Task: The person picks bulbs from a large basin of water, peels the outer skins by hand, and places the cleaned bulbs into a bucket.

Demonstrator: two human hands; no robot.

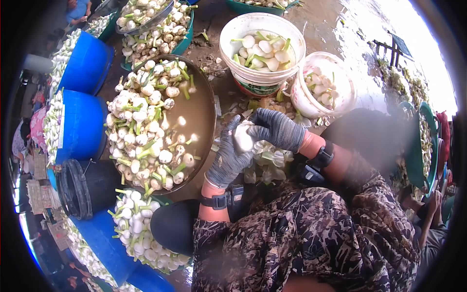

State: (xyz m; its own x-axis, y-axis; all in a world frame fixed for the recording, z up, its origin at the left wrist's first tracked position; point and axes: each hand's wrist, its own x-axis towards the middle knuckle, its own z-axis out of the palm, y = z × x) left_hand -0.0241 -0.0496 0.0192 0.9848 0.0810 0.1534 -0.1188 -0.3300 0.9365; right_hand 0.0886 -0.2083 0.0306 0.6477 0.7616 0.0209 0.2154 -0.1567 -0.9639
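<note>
One white garlic bulb (243, 138) is held between the two gloved hands, in front of the body. It is cradled by the left hand (227, 161), whose fingers are extended upward along its side; it is gripped from the right by the bent fingers and thumb of the right hand (281, 130). Both forearms are angled inward, and one dark band is worn on each wrist. Beyond the hands, two white buckets, a larger one (265, 77) and a smaller one (346, 78), are partly filled with bulbs. To their left, one round pan (214, 117) holds brown water and bulbs too numerous to count. Pale peelings (267, 168) are seen beneath.
</note>
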